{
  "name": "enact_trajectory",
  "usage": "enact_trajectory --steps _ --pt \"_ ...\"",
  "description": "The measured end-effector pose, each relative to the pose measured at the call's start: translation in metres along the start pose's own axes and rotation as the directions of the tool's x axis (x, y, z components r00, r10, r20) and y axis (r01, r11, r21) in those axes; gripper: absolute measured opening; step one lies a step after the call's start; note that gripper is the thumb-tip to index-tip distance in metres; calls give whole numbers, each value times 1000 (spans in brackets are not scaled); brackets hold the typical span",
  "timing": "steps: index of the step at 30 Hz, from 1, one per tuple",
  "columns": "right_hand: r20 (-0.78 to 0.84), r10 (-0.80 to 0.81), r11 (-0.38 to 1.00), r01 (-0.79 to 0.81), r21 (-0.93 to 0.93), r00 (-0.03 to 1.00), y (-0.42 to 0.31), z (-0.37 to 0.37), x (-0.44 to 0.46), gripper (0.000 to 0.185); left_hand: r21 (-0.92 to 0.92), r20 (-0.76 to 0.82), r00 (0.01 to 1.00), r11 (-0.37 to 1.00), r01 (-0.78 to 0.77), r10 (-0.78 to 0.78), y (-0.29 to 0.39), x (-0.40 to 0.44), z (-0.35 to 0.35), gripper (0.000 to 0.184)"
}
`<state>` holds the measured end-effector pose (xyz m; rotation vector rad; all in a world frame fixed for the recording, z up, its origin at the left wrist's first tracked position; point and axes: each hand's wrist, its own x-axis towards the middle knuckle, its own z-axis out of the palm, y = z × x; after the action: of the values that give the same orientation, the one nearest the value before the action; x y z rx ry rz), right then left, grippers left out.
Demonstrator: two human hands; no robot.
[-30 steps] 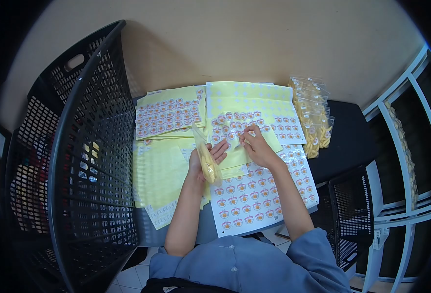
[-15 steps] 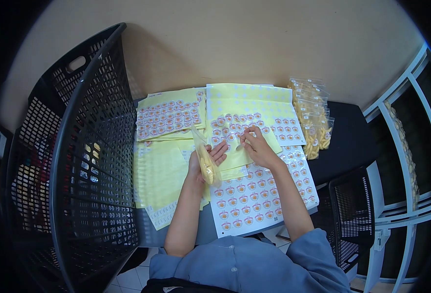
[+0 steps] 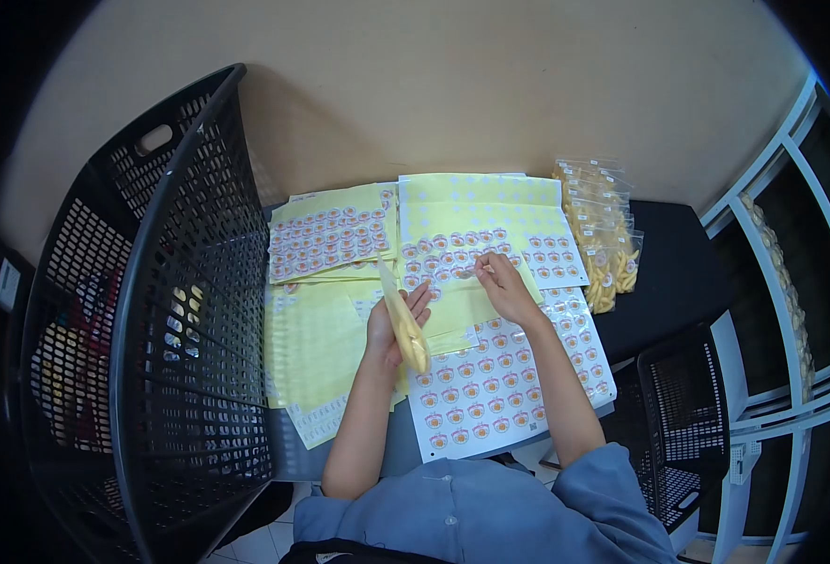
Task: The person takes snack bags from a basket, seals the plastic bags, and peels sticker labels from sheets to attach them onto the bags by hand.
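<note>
A clear plastic bag of yellow snack sticks (image 3: 409, 331) lies tilted across the palm of my left hand (image 3: 384, 324). That hand supports the bag, with its fingers reaching out to the right behind it. My right hand (image 3: 506, 287) is over the sheet of round stickers (image 3: 452, 252), with thumb and fingertips pinched together near its upper right part. Whether a sticker is between those fingertips is too small to make out. Below both hands, a white sheet of round stickers (image 3: 476, 404) covers the front of the table.
A tall black plastic crate (image 3: 166, 282) stands at the left. Yellow backing sheets (image 3: 316, 343) and another sticker sheet (image 3: 330, 230) lie beside it. Filled snack bags (image 3: 603, 235) overlap at the back right. Further right are a black crate (image 3: 682, 404) and a white metal rack (image 3: 795, 414).
The bag in my left hand has turned more upright and its lower end has shifted right and down. My right hand has moved slightly right, still pinched. The camera view has shifted slightly.
</note>
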<state>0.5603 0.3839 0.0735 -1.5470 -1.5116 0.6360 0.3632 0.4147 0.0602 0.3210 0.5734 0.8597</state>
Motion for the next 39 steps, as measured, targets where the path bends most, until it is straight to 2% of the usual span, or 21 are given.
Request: enact_trajectory --steps 1,3,4,6,7,9,13,15,16,19,21,22,23,26,28,29,31,32,33,35,39 --pt "0 -3 1000 3 3 1000 3 0 1 10 30 -74 997 999 -25 27 -2 -2 6 23" --pt "44 234 952 -238 192 971 9 -3 5 11 63 -146 987 997 -51 60 0 -9 16 26" --pt "45 231 953 -235 193 972 20 -3 8 11 77 -101 991 994 -81 88 2 -13 21 27" --pt "102 352 812 -358 461 930 28 -2 14 18 50 11 984 983 -176 175 5 -12 21 27" --pt "102 348 813 -354 463 932 25 -2 12 18 53 13 984 982 -180 180 4 -11 19 27" --pt "-30 383 634 -239 736 923 7 -1 5 40 164 35 914 899 -405 405 4 -16 25 15" --pt "59 219 460 -156 874 974 -60 -9 -23 69 247 33 855 825 -508 517 11 -29 42 16" --pt "11 2 847 -8 532 1000 -68 1 -35 93 259 39 852 818 -514 522 14 -36 48 18" --pt "-37 -56 881 67 468 998 -67 7 -37 97 278 44 854 815 -509 518 16 -41 53 18" --pt "-92 28 809 31 587 995 -75 11 -43 97 255 95 874 838 -483 476 19 -56 57 22" --pt "-99 66 784 9 621 993 -80 12 -47 97 480 125 929 799 -363 348 19 -70 58 30" --pt "-107 105 758 -10 652 989 -83 12 -49 97 599 275 874 639 -482 401 10 -64 44 39" --pt "-100 106 757 -15 653 989 -86 15 -52 97 601 269 874 639 -480 405 5 -68 38 39" --pt "-269 89 795 94 599 959 -83 26 -52 80 617 238 898 657 -434 370 -4 -80 38 47" --pt "-472 88 791 226 569 877 -61 27 -42 42 638 228 898 639 -430 376 -3 -85 37 47" --pt "-467 87 789 225 571 880 -58 20 -40 42 660 221 899 621 -424 379 -2 -88 36 47" --pt "-267 -72 938 156 309 961 -77 -2 -41 12 691 220 890 580 -432 400 -1 -91 34 45" --pt "-120 -91 931 128 342 989 -89 -9 -40 13 720 225 881 538 -438 417 -1 -92 34 44" --pt "-119 -88 932 124 341 989 -100 -16 -39 13 719 223 883 541 -435 414 -1 -93 34 44" --pt "224 -226 974 216 71 948 -115 -26 -35 14 734 226 891 532 -421 393 0 -96 36 41" --pt "363 -246 947 302 -106 899 -130 -33 -26 16 690 234 897 586 -425 375 -2 -101 40 39"
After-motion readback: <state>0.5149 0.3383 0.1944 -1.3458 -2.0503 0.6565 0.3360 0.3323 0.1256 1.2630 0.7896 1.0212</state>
